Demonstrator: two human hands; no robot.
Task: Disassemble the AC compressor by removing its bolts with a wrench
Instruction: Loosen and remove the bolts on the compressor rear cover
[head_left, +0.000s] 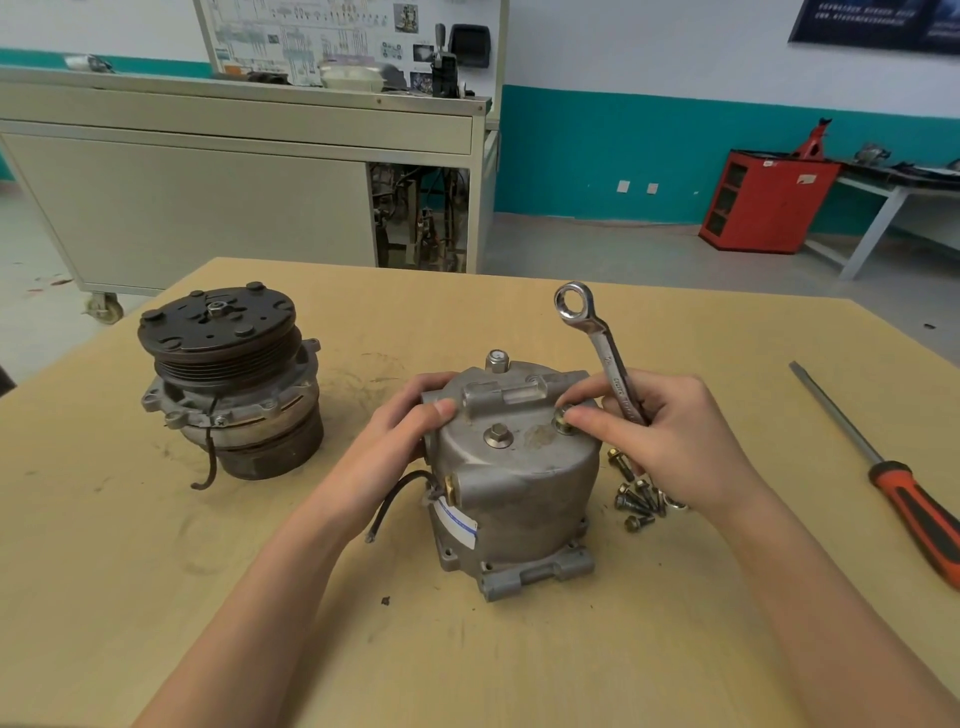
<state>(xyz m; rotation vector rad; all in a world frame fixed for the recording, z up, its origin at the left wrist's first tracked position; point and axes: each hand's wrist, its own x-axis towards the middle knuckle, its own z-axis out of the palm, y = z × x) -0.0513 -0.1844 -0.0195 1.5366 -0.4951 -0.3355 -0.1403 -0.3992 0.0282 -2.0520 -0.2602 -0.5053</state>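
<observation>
Gripping compressor housing (519, 478) with left hand (400, 421), pinching a likely loosened bolt (563, 418) with right hand (675, 441) while clutching wrench (592, 338); next, twisting bolt free.

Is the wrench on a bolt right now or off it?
Off. The right hand holds the wrench with its ring end up in the air, while its fingertips pinch a bolt on the compressor housing.

On your surface (467, 654): one silver housing (514, 488), one pulley section (228, 379), one wrench (597, 348), one screwdriver (883, 478), two seated bolts (498, 435), about five loose bolts (636, 500), pile partly hidden.
</observation>
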